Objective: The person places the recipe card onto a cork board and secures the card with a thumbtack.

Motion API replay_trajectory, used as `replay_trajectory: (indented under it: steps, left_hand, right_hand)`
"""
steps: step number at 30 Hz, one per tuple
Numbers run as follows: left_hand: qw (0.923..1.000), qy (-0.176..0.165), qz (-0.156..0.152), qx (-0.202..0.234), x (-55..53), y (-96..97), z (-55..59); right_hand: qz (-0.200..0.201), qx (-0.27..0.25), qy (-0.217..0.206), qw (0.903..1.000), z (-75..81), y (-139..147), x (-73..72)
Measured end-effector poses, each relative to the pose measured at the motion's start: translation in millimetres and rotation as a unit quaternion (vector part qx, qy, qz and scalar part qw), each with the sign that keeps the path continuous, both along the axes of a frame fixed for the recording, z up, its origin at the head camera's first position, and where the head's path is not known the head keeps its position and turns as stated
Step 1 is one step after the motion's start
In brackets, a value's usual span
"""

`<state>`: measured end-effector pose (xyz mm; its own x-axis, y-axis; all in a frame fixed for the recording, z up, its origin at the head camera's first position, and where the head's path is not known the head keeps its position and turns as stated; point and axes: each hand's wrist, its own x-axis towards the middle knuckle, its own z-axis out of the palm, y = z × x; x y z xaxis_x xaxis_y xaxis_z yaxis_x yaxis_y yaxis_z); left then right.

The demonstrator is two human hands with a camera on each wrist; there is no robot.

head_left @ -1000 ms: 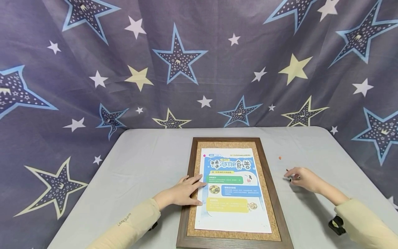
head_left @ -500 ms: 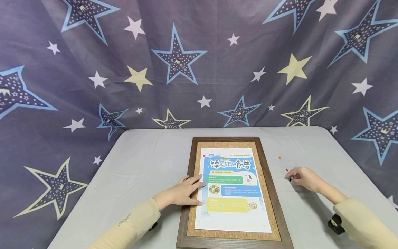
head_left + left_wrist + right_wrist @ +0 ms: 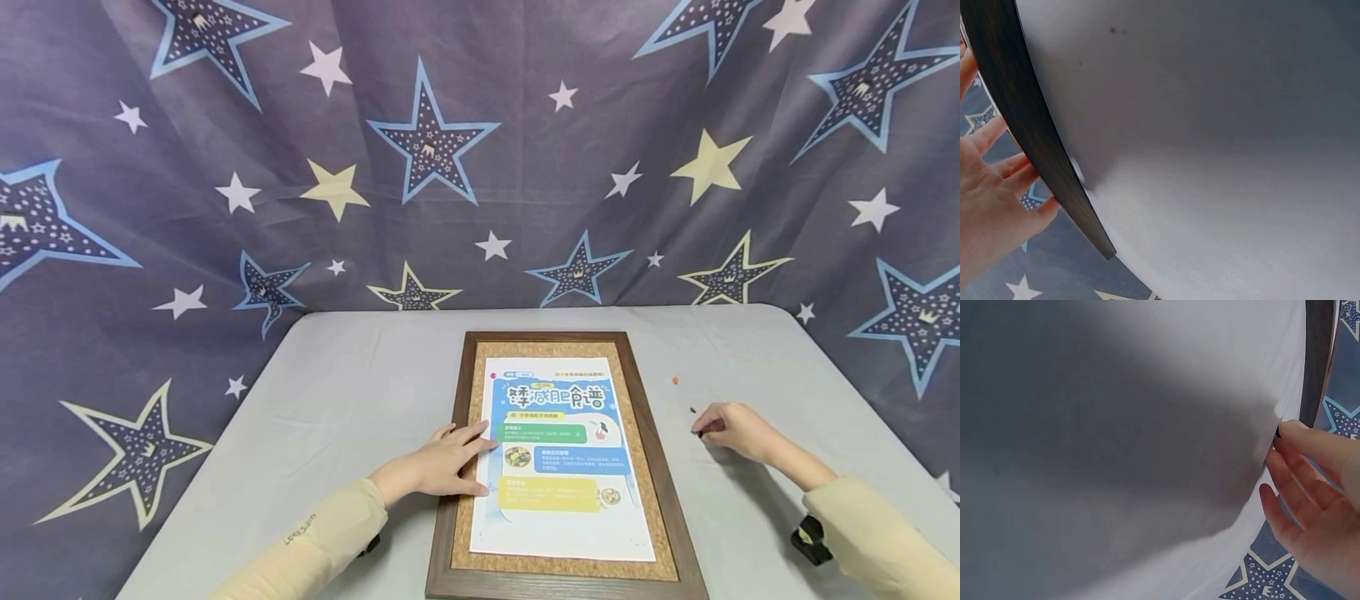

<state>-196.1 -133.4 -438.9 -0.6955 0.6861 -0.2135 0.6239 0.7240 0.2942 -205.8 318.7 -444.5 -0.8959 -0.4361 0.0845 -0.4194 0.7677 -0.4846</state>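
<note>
A cork board point(image 3: 667, 560) in a dark brown wooden frame lies on the table, with a printed sheet point(image 3: 555, 535) on it. At the sheet's upper left corner sits a pink pushpin point(image 3: 492, 376). My left hand point(image 3: 435, 462) rests with spread fingers across the frame's left side, its fingertips on the sheet's edge. To the right of the board, my right hand point(image 3: 738, 432) is down at the tabletop. Its thumb and fingers pinch a small black pushpin point(image 3: 1277, 432), mostly hidden by the fingertips.
A tiny orange piece point(image 3: 675, 381) lies on the grey-covered table point(image 3: 360, 367) beyond my right hand. Close to that hand's fingertips is a tiny brown piece point(image 3: 693, 410). A star-patterned curtain point(image 3: 480, 167) hangs behind the table and along both sides.
My right hand's fingers have closed together around the small black pushpin, which showed more between them earlier. The left hand, board and sheet have stayed put.
</note>
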Motion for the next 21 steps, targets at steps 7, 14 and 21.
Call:
replay_trajectory:
  steps: [7, 14, 21]
  left_hand:
    - [1.0, 0.0, 0.0, 0.001, -0.6, -0.3, -1.1]
    - [1.0, 0.0, 0.0, 0.0, -0.3, -0.3, -1.0]
    - [1.0, -0.002, 0.0, 0.003, 0.1, -0.1, -0.2]
  right_hand:
    - [-0.002, 0.002, -0.003, 1.0, -0.4, -0.3, -0.1]
    - [-0.006, 0.01, 0.003, 0.9999, 0.1, -0.3, 0.0]
    - [-0.008, 0.01, -0.001, 0.9999, -0.1, -1.1, 0.1]
